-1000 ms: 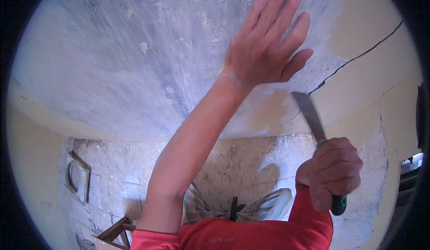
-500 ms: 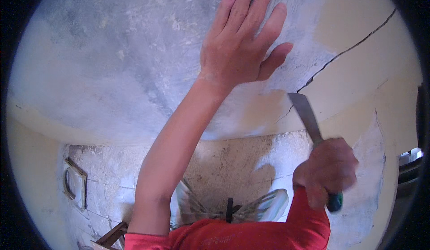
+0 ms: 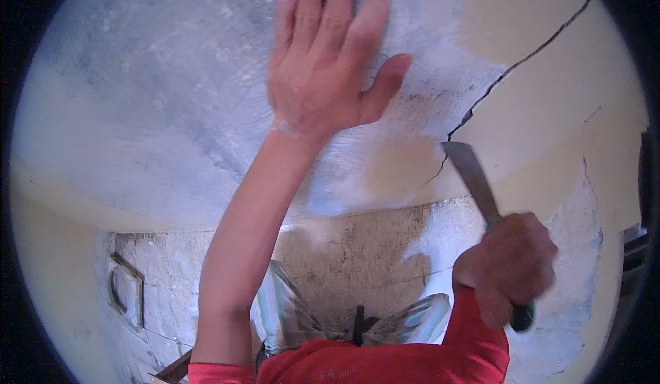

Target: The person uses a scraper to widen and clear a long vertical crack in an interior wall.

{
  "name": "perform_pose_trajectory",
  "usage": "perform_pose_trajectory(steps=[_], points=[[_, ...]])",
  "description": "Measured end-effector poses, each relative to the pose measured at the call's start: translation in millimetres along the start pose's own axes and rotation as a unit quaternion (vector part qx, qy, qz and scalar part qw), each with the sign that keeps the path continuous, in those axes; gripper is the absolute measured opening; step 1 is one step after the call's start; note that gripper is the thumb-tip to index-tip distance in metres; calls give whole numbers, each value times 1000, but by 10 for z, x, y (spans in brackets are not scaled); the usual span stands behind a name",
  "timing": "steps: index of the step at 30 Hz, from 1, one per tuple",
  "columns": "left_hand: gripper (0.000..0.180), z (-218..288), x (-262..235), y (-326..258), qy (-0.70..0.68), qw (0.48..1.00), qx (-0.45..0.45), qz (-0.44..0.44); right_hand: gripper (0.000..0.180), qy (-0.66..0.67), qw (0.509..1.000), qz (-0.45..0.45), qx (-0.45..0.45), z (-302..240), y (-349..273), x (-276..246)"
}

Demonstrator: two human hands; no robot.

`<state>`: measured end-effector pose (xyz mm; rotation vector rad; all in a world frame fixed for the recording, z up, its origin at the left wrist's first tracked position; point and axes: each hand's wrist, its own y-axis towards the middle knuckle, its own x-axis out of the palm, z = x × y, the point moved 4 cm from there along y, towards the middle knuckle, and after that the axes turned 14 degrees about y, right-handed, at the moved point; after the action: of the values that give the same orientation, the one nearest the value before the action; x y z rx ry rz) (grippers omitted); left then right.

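Note:
My left hand (image 3: 320, 74) lies spread against a scuffed grey-and-cream wall (image 3: 172, 95), palm toward it and fingers pointing up. It holds nothing. On the right, my right hand (image 3: 514, 264) is wrapped round the green handle (image 3: 523, 317) of a knife. The handle's butt sticks out below the fist. Its broad metal blade (image 3: 473, 178) slants up and left, curving at the tip. That tip appears near the lower end of a dark crack (image 3: 509, 71) in the wall; whether it touches cannot be made out.
The crack climbs to the upper right. A worn tiled floor (image 3: 344, 246) spreads below the wall, with an angular frame-like object (image 3: 127, 291) at left. A brown wooden piece (image 3: 173, 369) shows at the lower left. Dark slatted objects (image 3: 632, 260) stand at the far right.
My left hand has shifted left across the wall, fingers still spread. My right hand keeps its hold on the knife, nearly in the same place. The view has moved slightly.

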<state>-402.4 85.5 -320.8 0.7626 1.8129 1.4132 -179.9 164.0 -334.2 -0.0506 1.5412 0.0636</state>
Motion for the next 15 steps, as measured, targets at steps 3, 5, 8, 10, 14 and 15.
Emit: perform_pose_trajectory(steps=[3,5,8,10,14,15], points=[[48,-74,151,11,16,997,37,71,20,14,1000,-7,6,-29,93,19],[49,-113,159,50,30,990,62,120,22,34,999,-6,11,-99,164,8],[49,-151,292,-34,43,988,70,128,24,53,999,0,0,-213,309,68],[49,-139,393,113,34,987,73,142,26,62,998,-6,-1,-259,369,39],[50,-203,387,121,67,983,85,147,22,64,998,13,1,-363,541,-43],[51,-145,324,91,49,990,69,115,21,57,998,9,5,-325,522,17]])
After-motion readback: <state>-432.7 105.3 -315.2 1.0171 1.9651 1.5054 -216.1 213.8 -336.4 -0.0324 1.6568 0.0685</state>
